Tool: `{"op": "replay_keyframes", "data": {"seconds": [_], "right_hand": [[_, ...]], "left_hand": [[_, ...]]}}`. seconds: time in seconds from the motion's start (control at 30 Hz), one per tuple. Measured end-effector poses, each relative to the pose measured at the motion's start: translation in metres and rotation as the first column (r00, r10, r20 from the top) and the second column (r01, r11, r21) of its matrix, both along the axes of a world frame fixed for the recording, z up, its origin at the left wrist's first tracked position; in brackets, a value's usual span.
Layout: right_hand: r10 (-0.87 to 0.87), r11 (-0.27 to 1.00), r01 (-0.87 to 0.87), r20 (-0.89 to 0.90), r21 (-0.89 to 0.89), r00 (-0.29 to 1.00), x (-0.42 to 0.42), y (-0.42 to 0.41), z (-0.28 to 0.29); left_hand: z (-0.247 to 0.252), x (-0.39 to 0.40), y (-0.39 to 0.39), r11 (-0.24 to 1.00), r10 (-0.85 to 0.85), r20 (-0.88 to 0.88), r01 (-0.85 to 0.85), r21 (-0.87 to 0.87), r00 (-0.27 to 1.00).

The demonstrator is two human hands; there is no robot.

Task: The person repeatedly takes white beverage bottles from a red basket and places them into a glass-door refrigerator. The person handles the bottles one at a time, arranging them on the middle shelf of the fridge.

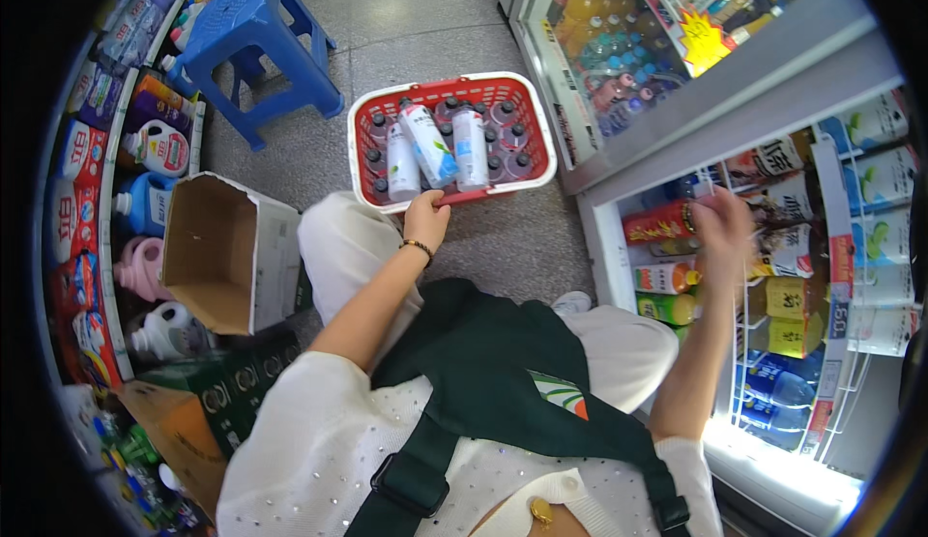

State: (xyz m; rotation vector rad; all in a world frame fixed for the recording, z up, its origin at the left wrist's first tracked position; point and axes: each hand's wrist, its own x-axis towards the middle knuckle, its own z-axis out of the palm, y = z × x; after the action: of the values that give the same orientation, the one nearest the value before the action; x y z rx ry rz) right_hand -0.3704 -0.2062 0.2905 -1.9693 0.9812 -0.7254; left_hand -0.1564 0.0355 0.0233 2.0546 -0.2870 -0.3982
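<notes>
A red shopping basket with a white rim (360,174) stands on the floor before my knees. My left hand (426,221) grips its near edge at the red handle. Inside, dark-capped bottles (516,137) stand upright, and several white-labelled bottles (429,144) lie on top of them. My right hand (725,229), blurred, reaches into the lit drinks refrigerator at the right. It is beside a red-labelled bottle (658,223) and in front of a wire shelf divider (739,305). Whether its fingers hold anything cannot be told.
A blue plastic stool (250,26) stands at upper left. An open cardboard box (210,247) sits by shelves of detergent bottles (163,147). The refrigerator's framed glass door (725,113) juts in at upper right. White-labelled bottles (881,182) fill an upper rack.
</notes>
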Motion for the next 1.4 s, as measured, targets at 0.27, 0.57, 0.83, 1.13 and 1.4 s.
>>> {"op": "replay_keyframes", "data": {"seconds": [0.27, 0.57, 0.83, 1.13, 1.4], "right_hand": [[0.506, 0.862, -0.426, -0.425, 0.273, 0.751, 0.218, 0.034, -0.246], [0.469, 0.883, -0.395, -0.527, 0.255, 0.708, 0.298, 0.071, -0.314], [0.523, 0.853, -0.442, -0.473, 0.279, 0.709, 0.311, 0.082, -0.31], [0.388, 0.921, -0.308, -0.49, 0.238, 0.78, 0.27, 0.031, -0.326], [0.384, 0.923, -0.306, -0.501, 0.233, 0.776, 0.232, 0.028, -0.367]], "left_hand": [[-0.087, 0.082, -0.014, 0.882, 0.443, -0.348, -0.471, 0.003, 0.826], [-0.055, 0.037, -0.053, 0.949, 0.257, -0.214, -0.288, -0.127, 0.942], [-0.067, 0.108, -0.034, 0.775, 0.563, -0.022, -0.519, 0.361, 0.826], [-0.076, 0.116, -0.03, 0.719, 0.394, -0.056, -0.27, 0.641, 0.917], [-0.069, 0.137, -0.031, 0.625, 0.274, -0.202, -0.014, 0.781, 0.94]]}}
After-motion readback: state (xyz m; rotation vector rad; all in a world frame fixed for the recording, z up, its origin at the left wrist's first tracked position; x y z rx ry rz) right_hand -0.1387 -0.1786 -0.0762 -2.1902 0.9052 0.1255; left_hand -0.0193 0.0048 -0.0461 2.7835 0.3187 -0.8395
